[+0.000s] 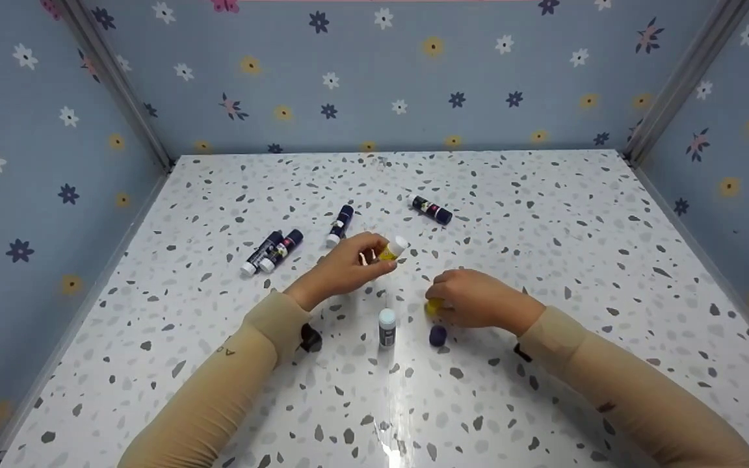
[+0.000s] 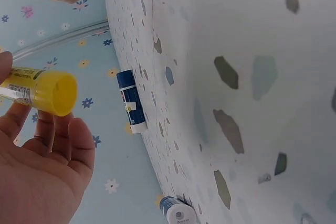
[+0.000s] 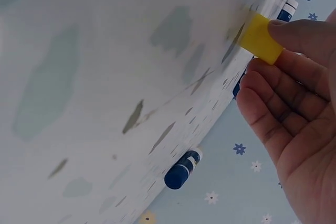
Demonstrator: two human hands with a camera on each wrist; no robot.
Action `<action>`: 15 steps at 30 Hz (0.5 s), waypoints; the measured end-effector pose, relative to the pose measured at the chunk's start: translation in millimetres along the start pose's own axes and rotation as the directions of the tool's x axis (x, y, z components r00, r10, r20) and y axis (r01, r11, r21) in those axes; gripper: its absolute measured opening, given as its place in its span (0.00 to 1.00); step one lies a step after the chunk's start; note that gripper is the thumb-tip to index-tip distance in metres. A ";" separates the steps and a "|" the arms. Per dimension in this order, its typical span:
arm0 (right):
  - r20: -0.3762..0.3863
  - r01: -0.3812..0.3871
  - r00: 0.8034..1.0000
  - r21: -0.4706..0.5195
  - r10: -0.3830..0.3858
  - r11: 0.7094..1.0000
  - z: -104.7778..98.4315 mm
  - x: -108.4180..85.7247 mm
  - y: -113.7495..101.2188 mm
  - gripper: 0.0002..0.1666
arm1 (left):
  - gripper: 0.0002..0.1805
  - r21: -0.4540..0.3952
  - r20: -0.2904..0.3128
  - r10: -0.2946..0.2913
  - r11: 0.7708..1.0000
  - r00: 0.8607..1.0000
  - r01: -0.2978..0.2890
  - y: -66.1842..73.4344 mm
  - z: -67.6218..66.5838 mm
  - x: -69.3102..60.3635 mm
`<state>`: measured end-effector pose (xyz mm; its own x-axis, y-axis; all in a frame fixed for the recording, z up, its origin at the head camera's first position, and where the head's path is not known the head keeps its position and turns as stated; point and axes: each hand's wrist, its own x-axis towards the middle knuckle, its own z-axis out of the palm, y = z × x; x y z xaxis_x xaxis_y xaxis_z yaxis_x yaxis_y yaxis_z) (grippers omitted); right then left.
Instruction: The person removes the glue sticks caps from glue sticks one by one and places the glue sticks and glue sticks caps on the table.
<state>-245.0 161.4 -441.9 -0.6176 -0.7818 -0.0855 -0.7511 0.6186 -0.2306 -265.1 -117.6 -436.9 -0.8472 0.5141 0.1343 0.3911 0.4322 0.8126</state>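
So the left hand [image 1: 345, 266] has a yellow tube [image 2: 39, 90] pinched between thumb and fingers, held tilted above the table [image 1: 452, 403], white end toward the right. The right hand [image 1: 482, 300] is pinching a small yellow cap [image 3: 261, 39] down near the tabletop; can't tell if it's actually touching. Just in front of that hand sits a dark cap [image 1: 437, 336], and left of it a tube with a pale top [image 1: 387, 328] stands upright. Further out, two dark tubes [image 1: 281, 250] lie side by side on the left, another dark tube [image 1: 341, 225] lies past the left hand, and one more [image 1: 432, 210] lies farther back. Flowery blue walls [image 1: 361, 62] all around.
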 end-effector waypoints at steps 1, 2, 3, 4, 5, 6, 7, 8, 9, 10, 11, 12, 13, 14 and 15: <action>0.002 -0.003 1.000 0.002 0.003 1.000 0.0 -0.1 -0.2 0.13 | 0.12 -0.006 0.001 0.000 1.000 1.000 0.000 -0.4 0.0 -0.2; 0.003 -0.005 1.000 0.005 0.005 1.000 0.1 -0.1 -0.3 0.14 | 0.12 -0.010 0.004 -0.003 1.000 1.000 0.003 -0.6 0.0 -0.5; 0.005 -0.007 1.000 0.008 0.007 1.000 0.3 -0.2 -0.3 0.14 | 0.11 -0.015 0.012 -0.007 1.000 1.000 0.007 -0.4 -0.3 -0.9; 0.005 -0.007 1.000 0.011 0.007 1.000 0.0 -0.5 -0.4 0.14 | 0.11 -0.015 0.024 -0.011 1.000 1.000 0.011 -0.5 -0.3 -1.1; 0.005 -0.007 1.000 0.013 0.007 1.000 -0.2 -0.7 -0.6 0.14 | 0.10 -0.009 0.036 -0.013 1.000 0.999 0.013 -1.1 -0.4 -1.2; 0.004 -0.006 1.000 0.014 0.006 1.000 -0.4 -1.0 -0.6 0.13 | 0.09 0.001 0.051 -0.018 1.000 0.999 0.018 -1.4 -0.4 -1.3; 0.003 -0.004 1.000 0.013 0.004 1.000 -0.5 -1.1 -0.6 0.13 | 0.09 0.006 0.067 -0.023 1.000 0.997 0.023 -1.6 -0.5 -1.6; 0.003 -0.002 1.000 0.014 0.002 1.000 -0.6 -1.3 -0.5 0.13 | 0.09 0.011 0.083 -0.028 1.000 0.996 0.028 -1.6 -0.5 -1.8; 0.003 0.000 1.000 0.014 0.000 1.000 -0.9 -1.5 -0.4 0.13 | 0.09 0.016 0.099 -0.030 0.999 0.995 0.029 -1.9 -0.7 -2.1; 0.003 0.002 1.000 0.013 -0.002 1.000 -1.2 -1.7 -0.2 0.13 | 0.09 0.018 0.116 -0.032 0.999 0.993 0.030 -2.0 -0.7 -2.3; 0.003 0.003 1.000 0.014 -0.003 1.000 -1.2 -1.7 0.0 0.13 | 0.09 0.017 0.130 -0.031 0.999 0.991 0.029 -2.2 -0.7 -2.5; 0.005 0.004 1.000 0.015 -0.004 1.000 -1.1 -1.7 0.3 0.13 | 0.09 0.010 0.147 -0.034 0.999 0.989 0.033 -1.7 -0.7 -2.9; 0.006 0.005 1.000 0.017 -0.005 1.000 -1.1 -1.7 0.7 0.13 | 0.10 0.005 0.161 -0.032 0.999 0.986 0.032 -1.5 -0.7 -3.2; 0.008 0.004 1.000 0.019 -0.005 1.000 -1.2 -2.0 1.0 0.13 | 0.10 0.004 0.172 -0.029 1.000 0.985 0.029 -1.5 -0.7 -3.3; 0.010 0.005 1.000 0.020 -0.006 1.000 -1.3 -2.2 1.3 0.12 | 0.11 0.006 0.184 -0.027 1.000 0.983 0.026 -1.8 -0.6 -3.4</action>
<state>-244.9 164.0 -440.7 -0.6111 -0.7860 -0.0936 -0.7496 0.6126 -0.2507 -263.2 -120.6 -438.5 -0.7768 0.6297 0.0058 0.3706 0.4497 0.8127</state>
